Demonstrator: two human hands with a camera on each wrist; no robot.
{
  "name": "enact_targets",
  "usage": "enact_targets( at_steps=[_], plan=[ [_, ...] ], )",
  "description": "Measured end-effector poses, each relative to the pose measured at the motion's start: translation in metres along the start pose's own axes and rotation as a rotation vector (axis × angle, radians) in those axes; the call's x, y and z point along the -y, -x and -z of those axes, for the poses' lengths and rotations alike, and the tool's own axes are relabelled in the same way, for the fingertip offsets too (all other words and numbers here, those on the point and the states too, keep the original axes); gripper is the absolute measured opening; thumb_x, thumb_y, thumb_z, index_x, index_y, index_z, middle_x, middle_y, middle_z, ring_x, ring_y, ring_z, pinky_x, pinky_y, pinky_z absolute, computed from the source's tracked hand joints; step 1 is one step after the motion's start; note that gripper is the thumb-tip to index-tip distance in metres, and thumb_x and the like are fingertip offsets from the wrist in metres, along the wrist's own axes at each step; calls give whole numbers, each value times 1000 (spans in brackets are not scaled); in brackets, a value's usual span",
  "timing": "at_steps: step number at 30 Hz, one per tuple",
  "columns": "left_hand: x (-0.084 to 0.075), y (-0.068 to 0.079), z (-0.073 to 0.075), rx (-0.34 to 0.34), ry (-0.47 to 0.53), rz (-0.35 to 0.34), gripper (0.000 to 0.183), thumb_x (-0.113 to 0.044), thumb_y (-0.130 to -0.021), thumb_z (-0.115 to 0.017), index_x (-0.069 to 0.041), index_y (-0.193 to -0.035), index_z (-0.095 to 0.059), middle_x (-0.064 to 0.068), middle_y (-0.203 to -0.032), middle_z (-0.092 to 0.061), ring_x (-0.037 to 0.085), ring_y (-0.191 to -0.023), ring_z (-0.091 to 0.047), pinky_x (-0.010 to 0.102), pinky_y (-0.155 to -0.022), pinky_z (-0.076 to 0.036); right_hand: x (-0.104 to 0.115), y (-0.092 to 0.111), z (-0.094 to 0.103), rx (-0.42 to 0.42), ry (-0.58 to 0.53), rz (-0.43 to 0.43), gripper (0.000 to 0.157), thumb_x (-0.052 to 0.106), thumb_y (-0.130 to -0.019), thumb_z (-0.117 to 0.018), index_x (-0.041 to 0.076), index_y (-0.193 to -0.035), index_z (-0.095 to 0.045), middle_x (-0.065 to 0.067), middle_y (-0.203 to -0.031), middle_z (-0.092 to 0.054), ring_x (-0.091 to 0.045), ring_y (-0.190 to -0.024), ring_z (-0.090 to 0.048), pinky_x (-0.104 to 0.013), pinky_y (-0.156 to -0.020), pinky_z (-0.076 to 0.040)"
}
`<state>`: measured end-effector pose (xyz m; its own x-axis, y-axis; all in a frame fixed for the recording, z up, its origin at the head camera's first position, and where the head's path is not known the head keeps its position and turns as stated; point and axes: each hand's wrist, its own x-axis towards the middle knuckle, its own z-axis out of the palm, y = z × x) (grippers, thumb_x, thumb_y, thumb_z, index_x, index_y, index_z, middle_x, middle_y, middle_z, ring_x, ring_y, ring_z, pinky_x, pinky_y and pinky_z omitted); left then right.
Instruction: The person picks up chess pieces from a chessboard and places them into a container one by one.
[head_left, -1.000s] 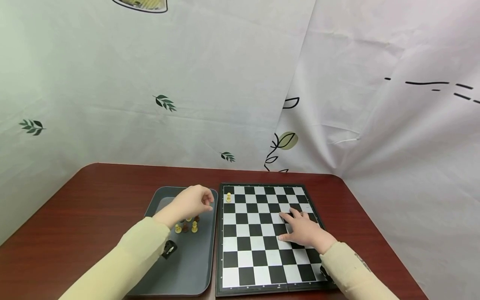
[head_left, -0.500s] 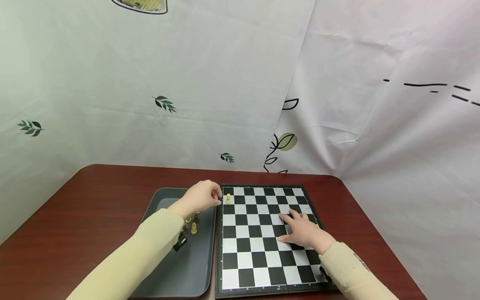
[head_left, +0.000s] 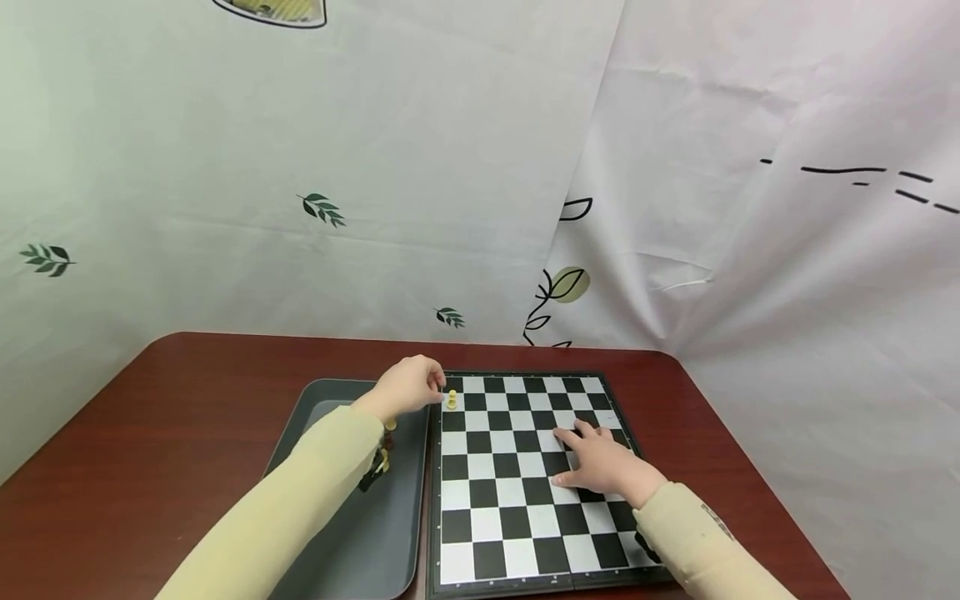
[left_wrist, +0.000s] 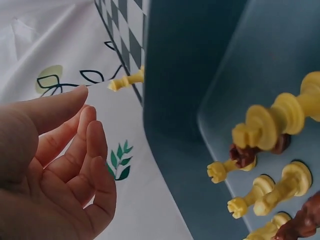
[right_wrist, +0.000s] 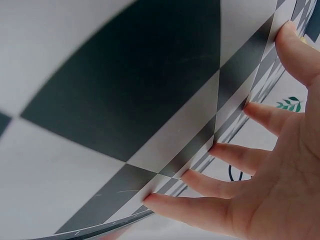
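My left hand (head_left: pixel 408 387) hovers where the grey tray (head_left: pixel 352 533) meets the far left corner of the chessboard (head_left: pixel 487 525). Its fingers curl loosely, with the thumb tip close to the index finger, and nothing shows between them in the left wrist view. Right beside these fingertips, a yellow chess piece (head_left: pixel 452 400) stands on the board near its far left corner. My right hand (head_left: pixel 603 462) is spread over the right half of the board, its fingertips (right_wrist: pixel 150 196) touching the squares.
Several yellow chess pieces (left_wrist: pixel 280 122) and brown ones (left_wrist: pixel 305 220) are in the tray, mostly hidden behind my left forearm (head_left: pixel 288 492) in the head view. Tray and board lie side by side on a reddish-brown table (head_left: pixel 217 400). A patterned white cloth (head_left: pixel 390 167) hangs behind.
My left hand has moved right and slightly away from me, from over the tray to the board's left edge. The right hand keeps its place on the board.
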<state>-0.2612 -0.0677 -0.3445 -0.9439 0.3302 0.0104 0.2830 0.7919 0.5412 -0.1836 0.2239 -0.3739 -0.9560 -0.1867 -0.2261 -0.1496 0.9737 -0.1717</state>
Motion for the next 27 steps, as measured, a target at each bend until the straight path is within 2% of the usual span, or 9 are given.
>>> enact_targets(
  at_steps=[11,27],
  plan=[
    [2,-13,-10,0,-14,33,16,-10,-82,-71,-6,-95,-64,2,-73,-58,14,-64,-52,31,-64,-45,1,1,4,1,15,6,72,42,-77,-75,11,-136,-49,-23,-141,-39,-51,-125,-37,-63,-90,-40],
    [4,-21,-19,37,-12,13,11,-7,-82,-71,-8,-92,-66,1,-67,-57,14,-60,-49,28,-59,-41,0,1,2,7,11,0,72,43,-77,-75,12,-137,-49,-23,-142,-38,-51,-126,-36,-63,-90,-40]
  ],
)
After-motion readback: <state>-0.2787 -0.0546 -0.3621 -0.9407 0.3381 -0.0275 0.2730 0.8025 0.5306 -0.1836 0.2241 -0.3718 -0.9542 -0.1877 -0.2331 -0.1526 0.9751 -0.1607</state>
